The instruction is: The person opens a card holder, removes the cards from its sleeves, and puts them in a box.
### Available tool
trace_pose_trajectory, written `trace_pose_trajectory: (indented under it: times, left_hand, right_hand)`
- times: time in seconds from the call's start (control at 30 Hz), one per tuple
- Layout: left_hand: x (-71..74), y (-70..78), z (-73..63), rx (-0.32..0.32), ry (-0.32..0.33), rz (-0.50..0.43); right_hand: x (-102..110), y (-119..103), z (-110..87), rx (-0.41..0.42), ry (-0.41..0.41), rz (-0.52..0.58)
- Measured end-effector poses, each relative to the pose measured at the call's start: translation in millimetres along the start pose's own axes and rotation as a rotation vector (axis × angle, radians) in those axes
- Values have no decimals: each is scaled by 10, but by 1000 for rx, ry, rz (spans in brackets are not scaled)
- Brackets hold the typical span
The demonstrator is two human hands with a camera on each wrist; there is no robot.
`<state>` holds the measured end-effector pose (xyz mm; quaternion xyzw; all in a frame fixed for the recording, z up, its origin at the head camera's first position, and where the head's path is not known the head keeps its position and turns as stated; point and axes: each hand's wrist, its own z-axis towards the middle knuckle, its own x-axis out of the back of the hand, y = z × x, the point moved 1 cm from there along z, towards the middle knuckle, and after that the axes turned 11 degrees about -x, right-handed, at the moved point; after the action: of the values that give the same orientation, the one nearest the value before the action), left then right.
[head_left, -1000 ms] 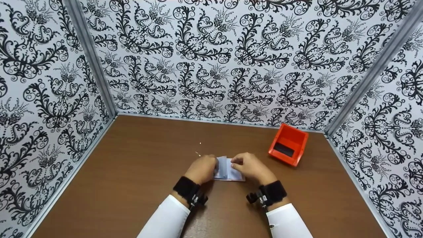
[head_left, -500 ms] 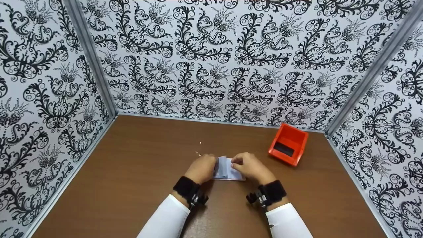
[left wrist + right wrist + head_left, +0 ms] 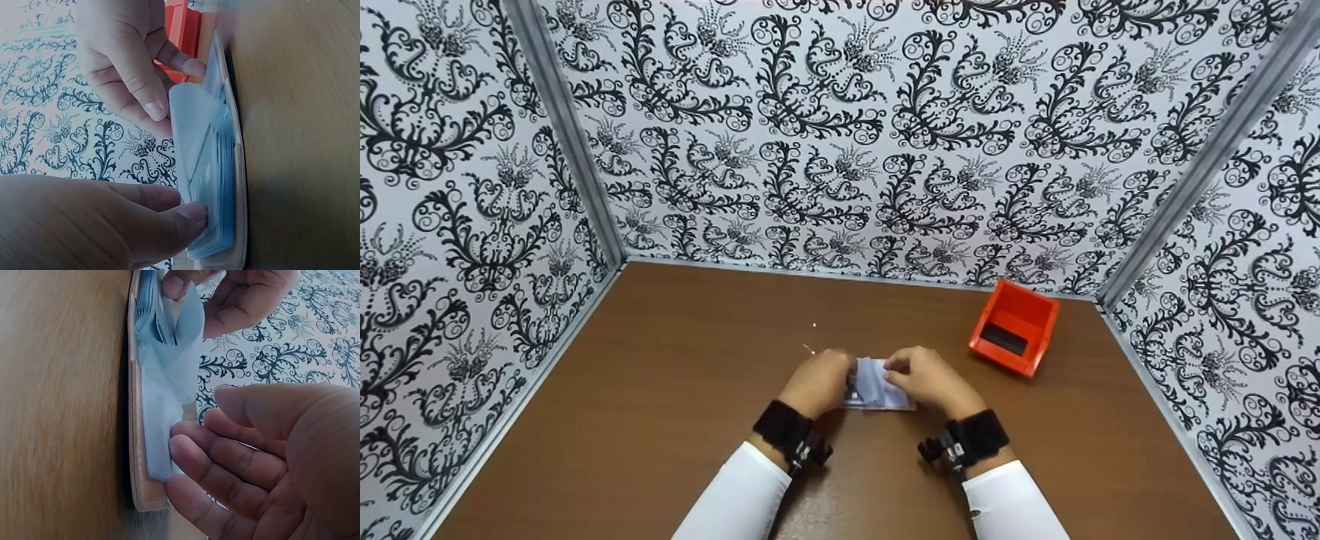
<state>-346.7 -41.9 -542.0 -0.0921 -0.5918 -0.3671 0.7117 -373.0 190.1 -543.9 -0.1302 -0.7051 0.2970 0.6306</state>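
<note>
A small card holder (image 3: 894,396) with a tan cover (image 3: 240,185) lies spread on the table between both hands. Its stack of clear plastic sleeves (image 3: 225,191) is on the left half, and one sleeve (image 3: 188,115) curls up and over toward the right half. My left hand (image 3: 819,379) pinches at the outer edge of the sleeves, thumb on the near face and forefinger behind. My right hand (image 3: 934,379) is at the right half, fingers loosely bent, fingertips right at the cover's edge in the right wrist view (image 3: 242,467).
An orange-red bin (image 3: 1024,322) with a dark label patch stands at the back right of the brown table (image 3: 682,390). Small pale scraps (image 3: 810,348) lie beyond the left hand. Patterned walls (image 3: 840,187) enclose the back and sides.
The lifted sleeve has tipped over to the right and lies flatter, baring more of the left stack. Both hands have hardly moved.
</note>
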Motion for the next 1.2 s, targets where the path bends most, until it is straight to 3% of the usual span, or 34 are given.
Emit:
trace_pose_trajectory:
  times: [0.2,0.5,0.8,1.2]
  left_hand:
    - [-6,-13,5,-14,8,4]
    - [5,-4,23,-18,1,39]
    - [33,7,9,-35,14,27]
    - [10,-1,-6,-30,38,76]
  right_hand:
    - [1,-51,-16,-14,13,0]
    - [3,-320,-89,49,46,36]
    - [-173,-496,-143,167,97,-81]
    - [-248,-505,-149,120,74,-120]
